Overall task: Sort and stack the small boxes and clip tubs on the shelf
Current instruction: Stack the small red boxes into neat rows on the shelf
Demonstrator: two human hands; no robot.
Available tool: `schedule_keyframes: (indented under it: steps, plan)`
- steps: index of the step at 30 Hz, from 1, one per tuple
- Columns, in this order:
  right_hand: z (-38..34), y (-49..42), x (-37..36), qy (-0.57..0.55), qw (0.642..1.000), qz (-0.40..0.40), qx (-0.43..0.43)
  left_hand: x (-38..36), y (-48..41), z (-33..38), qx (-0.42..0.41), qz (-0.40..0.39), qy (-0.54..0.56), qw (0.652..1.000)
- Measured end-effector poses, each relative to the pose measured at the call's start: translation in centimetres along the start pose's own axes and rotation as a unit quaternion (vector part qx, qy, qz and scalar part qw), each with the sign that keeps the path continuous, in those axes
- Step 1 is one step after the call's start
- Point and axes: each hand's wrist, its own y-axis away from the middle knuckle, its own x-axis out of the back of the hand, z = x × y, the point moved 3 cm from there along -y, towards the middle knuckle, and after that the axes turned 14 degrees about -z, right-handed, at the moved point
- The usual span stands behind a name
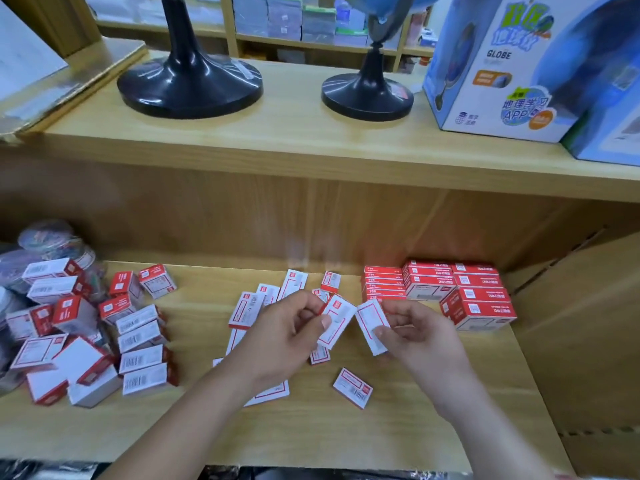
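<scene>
Pinching grips: left hand [287, 329] holds white box [337, 323], right hand [420, 332] holds second box [370, 327], above wooden shelf [433, 420].

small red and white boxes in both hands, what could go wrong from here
1. The left hand pinches a small red and white box and the right hand pinches a second box like it; either could slip.
2. The neat stack of red boxes sits close beside the right hand; a careless placement might knock it askew.
3. The jumbled pile of red and white boxes on the left crowds the clear round clip tubs and may slide.
</scene>
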Motion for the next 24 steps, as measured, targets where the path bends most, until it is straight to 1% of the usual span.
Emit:
schedule_keyframes:
  steps: [5, 9, 14, 18, 20, 22, 24]
  plan:
    - [0.2, -0.2, 0.5, 0.023, 1.000, 0.000, -0.011, -0.2, 0.7, -0.7, 0.003, -0.048, -0.013, 0.999]
    - [0.2, 0.0, 0.4, 0.040, 0.999, -0.012, 0.004, -0.7, 0.7, -0.7, -0.012, -0.067, -0.070, 0.995]
    - [0.0, 0.5, -0.1, 0.025, 0.998, -0.062, -0.005, -1.5, 0.4, -0.4, -0.002, -0.020, -0.046, 0.999]
    - [0.3, 0.7, 0.0, 0.001, 0.997, -0.076, 0.006, -1.6, 0.0, -0.1, -0.006, 0.029, -0.031, 0.999]
    - [0.3, 0.7, 0.2, -0.012, 0.997, -0.078, 0.015, -1.9, -0.2, 0.5, -0.022, 0.043, -0.060, 0.997]
    - [0.5, 0.7, 0.4, 0.004, 0.997, -0.074, 0.023, -2.2, -0.6, 1.1, -0.037, 0.050, -0.095, 0.993]
    - [1.0, 0.6, 0.7, 0.026, 0.997, -0.066, 0.029, -2.5, -1.1, 1.6, -0.054, 0.049, -0.086, 0.994]
